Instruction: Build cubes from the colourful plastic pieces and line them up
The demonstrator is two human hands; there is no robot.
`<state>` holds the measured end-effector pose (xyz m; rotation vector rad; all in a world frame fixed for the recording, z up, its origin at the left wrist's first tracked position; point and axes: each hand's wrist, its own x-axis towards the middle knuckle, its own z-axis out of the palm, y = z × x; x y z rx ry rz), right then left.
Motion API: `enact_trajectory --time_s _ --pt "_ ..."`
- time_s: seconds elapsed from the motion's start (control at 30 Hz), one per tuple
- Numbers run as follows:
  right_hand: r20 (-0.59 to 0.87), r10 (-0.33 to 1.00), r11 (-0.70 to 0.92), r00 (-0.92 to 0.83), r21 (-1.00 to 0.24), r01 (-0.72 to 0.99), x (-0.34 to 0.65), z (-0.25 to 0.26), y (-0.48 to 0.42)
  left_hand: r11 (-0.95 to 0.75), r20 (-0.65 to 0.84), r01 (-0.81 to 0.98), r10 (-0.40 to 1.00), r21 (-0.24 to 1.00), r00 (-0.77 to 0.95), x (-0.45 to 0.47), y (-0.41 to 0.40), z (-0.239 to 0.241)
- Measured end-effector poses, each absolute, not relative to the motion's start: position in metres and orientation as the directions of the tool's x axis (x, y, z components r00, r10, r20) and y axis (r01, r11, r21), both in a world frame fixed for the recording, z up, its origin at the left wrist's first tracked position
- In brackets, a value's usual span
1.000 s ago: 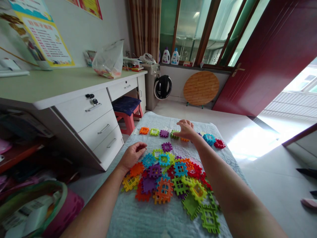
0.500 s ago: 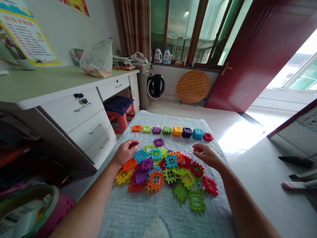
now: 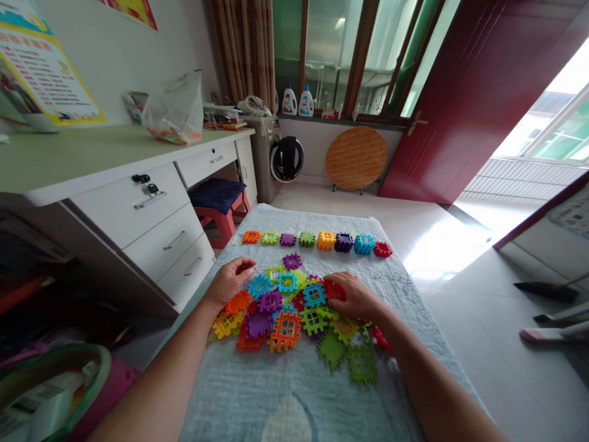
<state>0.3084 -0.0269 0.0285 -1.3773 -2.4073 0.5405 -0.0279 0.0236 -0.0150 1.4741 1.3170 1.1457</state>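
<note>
A pile of notched plastic building tiles in several colours lies on the cloth-covered table. My left hand [image 3: 231,282] hovers at the pile's left edge, its fingers loosely curved and apart, with nothing visible in them. Close to it are a blue tile [image 3: 260,285] and an orange tile [image 3: 238,302]. My right hand [image 3: 353,296] is on the right side of the pile, thumb and fingers around a red tile [image 3: 334,291]. Left of that hand lies a blue window tile [image 3: 314,294]; green tiles [image 3: 361,364] lie nearer me. The right hand and forearm partly hide other tiles.
Beyond the pile stands a row of tile stacks sorted by colour, from orange [image 3: 251,237] to red [image 3: 382,249]. A purple tile [image 3: 292,261] lies between row and pile. On the left are a desk [image 3: 115,150] and a stool [image 3: 221,199].
My right hand has moved left and down onto the pile and closed around a red tile. My left hand has stayed nearly in place. The view has shifted slightly.
</note>
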Motion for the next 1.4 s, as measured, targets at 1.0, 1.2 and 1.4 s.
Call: enact_trajectory --time_s 1.0,1.2,1.4 --pt "0.302 0.923 0.361 -0.240 -0.459 0.812 0.327 0.029 -0.030 -0.130 0.118 0.272 0.991 0.954 0.058 -0.029 0.025 -0.020" --pt "0.279 0.753 0.654 -0.596 -0.420 0.630 0.271 0.054 -0.069 -0.144 0.130 0.277 0.989 0.950 0.069 -0.031 0.026 -0.022" --pt "0.186 0.716 0.693 -0.672 -0.305 0.654 0.225 0.047 -0.091 -0.137 0.123 0.284 0.990 0.949 0.066 -0.030 0.025 -0.020"
